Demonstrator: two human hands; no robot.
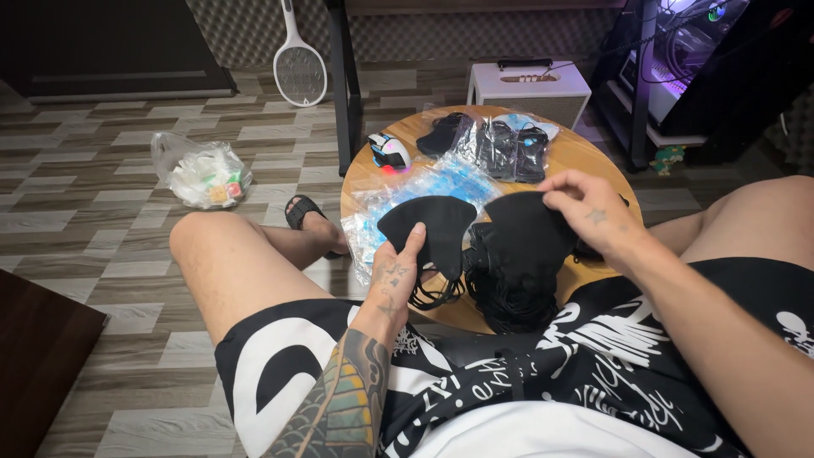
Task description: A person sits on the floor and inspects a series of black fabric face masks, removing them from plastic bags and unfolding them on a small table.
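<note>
Black face masks (pixel 509 237) in both hands, clear blue-printed wrappers (pixel 424 182) behind

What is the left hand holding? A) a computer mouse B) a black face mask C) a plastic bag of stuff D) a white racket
B: the left hand pinches a black face mask above the round wooden table, while the computer mouse, white racket and plastic bag all lie away from it, untouched.
</note>
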